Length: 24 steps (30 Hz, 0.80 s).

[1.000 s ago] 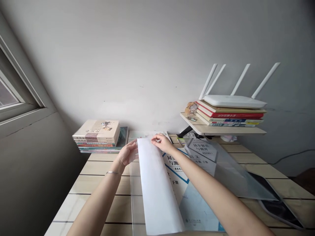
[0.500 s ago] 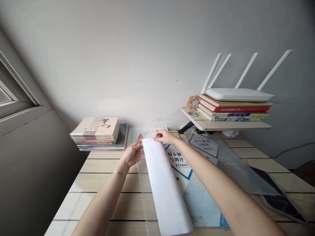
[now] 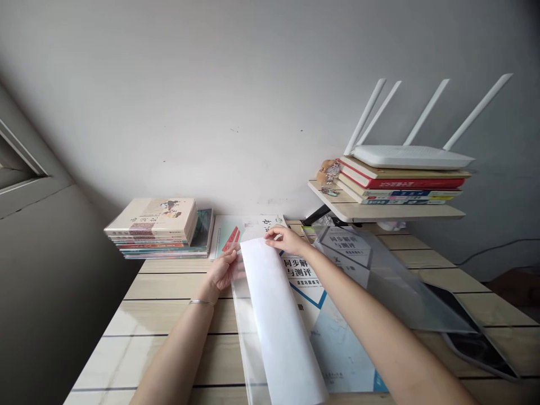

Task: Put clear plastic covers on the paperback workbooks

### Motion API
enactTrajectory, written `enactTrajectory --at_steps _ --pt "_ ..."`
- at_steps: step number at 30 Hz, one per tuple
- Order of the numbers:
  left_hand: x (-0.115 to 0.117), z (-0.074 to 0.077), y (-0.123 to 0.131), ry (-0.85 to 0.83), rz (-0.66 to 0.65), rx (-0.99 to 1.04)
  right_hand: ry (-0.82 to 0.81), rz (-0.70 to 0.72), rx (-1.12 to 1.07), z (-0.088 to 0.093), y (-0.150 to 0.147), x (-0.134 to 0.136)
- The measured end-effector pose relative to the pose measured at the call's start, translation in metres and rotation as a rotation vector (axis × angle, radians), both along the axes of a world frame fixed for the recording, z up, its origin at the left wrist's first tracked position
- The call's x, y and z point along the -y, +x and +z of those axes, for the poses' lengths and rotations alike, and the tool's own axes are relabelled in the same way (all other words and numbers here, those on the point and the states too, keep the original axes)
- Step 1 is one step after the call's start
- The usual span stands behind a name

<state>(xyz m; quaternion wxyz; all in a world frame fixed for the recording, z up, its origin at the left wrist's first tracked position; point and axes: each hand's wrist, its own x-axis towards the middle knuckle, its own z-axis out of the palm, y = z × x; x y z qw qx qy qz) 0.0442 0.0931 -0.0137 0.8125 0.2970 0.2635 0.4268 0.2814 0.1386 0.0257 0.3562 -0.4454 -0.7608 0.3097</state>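
Observation:
My left hand (image 3: 221,269) and my right hand (image 3: 287,239) both hold the top end of a long white paper sheet (image 3: 278,323), which lies inside a clear plastic film (image 3: 240,315). The left fingers pinch the film beside the sheet's left edge. The right fingertips pinch the top edge of the sheet and film together. Beneath them lies a workbook with a blue-and-white cover and Chinese title (image 3: 304,287), partly hidden by the sheet and my right forearm.
A book stack (image 3: 152,228) stands at the back left of the plank table (image 3: 169,315). A small shelf (image 3: 379,211) holds books and a white router (image 3: 411,156) with several antennas. A large clear plastic sheet (image 3: 392,278) overlies a dark tablet (image 3: 476,349) at right.
The whole view has swung, sliding the window out to the left. Both hands stay on the sheet and film, with only slight shifts.

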Motion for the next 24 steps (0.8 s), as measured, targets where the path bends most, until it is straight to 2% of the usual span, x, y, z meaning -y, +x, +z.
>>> enactTrajectory --at_steps 7,12,17,20,24 --pt "0.000 0.002 -0.003 0.011 -0.024 -0.008 0.036 -0.029 0.063 -0.011 0.002 -0.003" --pt "-0.002 0.005 -0.001 -0.007 -0.001 -0.026 0.041 -0.116 0.018 -0.014 0.001 -0.003" --pt "-0.003 0.004 0.000 0.018 -0.034 -0.017 -0.022 -0.154 -0.116 -0.024 0.000 -0.002" --pt "-0.003 0.004 0.003 0.048 0.006 -0.055 -0.068 -0.154 -0.186 -0.028 0.000 -0.001" --pt "-0.003 0.011 0.008 0.075 0.071 -0.072 -0.089 -0.147 -0.212 -0.022 0.000 0.003"
